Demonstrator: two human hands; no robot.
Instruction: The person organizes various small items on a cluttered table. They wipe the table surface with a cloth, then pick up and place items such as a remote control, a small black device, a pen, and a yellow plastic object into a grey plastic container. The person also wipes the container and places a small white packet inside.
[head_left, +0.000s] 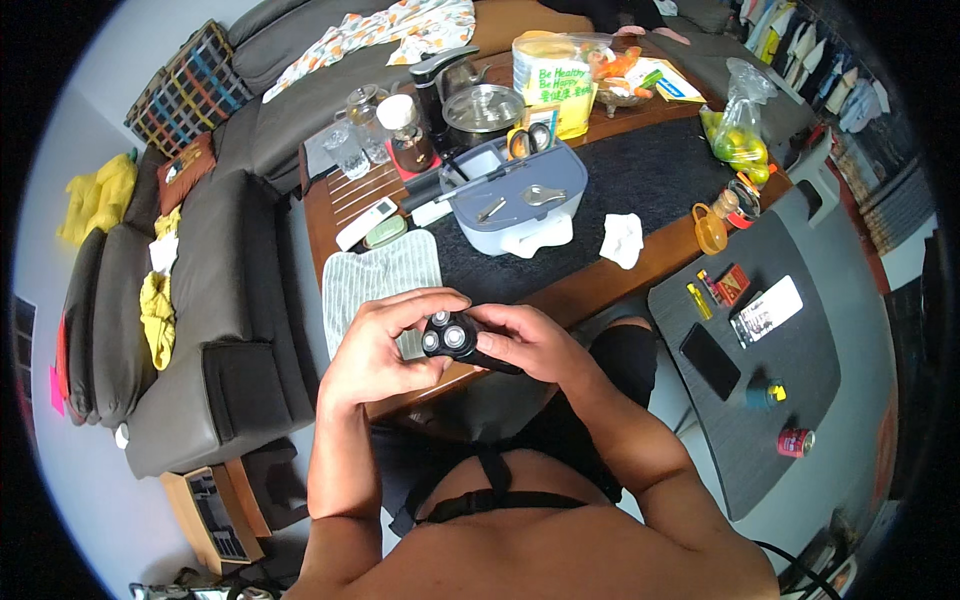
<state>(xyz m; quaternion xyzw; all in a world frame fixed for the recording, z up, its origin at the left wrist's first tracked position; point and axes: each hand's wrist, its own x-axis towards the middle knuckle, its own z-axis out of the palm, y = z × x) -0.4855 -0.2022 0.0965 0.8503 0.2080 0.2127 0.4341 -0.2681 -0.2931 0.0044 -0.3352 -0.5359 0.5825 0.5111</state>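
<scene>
A black rotary electric shaver (463, 341) with three round metal shaving heads is held over the near edge of the wooden coffee table (592, 289). Its heads point up and to the left. My right hand (538, 346) is wrapped around the shaver's body, thumb beside the heads. From the left, my left hand (379, 346) grips the head end, its fingers along the far side and its thumb at the near side. The lower part of the shaver's body is partly hidden by my right hand. Beneath my left hand lies a striped grey-green cloth (386, 274).
A grey-lidded tissue box (517, 187) holds nail clippers and scissors. Behind it stand a glass-lidded pot (484, 112) and jars. A crumpled tissue (622, 240) and remote (366, 223) lie nearby. To my right, a small dark table (780, 360) carries a phone (710, 361) and can (795, 442).
</scene>
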